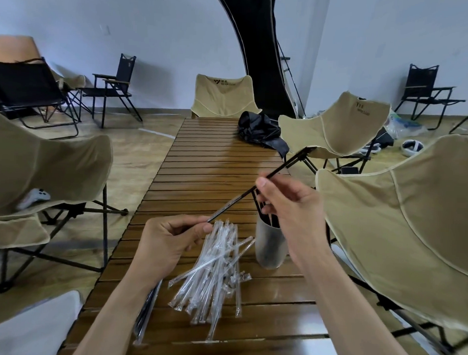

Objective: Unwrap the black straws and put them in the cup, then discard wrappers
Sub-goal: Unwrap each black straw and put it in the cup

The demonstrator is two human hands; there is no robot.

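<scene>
I hold one black straw [234,202] slanted above the wooden slat table [207,160]. My left hand [169,241] pinches its lower end, which is inside a clear wrapper. My right hand [287,203] pinches the straw higher up, just above the cup. The frosted grey cup [269,247] stands upright below my right hand, with black straws inside it. A pile of clear empty wrappers [216,275] lies on the table between my arms. A few wrapped black straws [146,315] lie under my left forearm, partly hidden.
Beige folding chairs stand on both sides of the table, one at the left [42,170] and one close at the right [400,231]. A crumpled black bag [261,131] lies on the table's far end. Black chairs line the back wall.
</scene>
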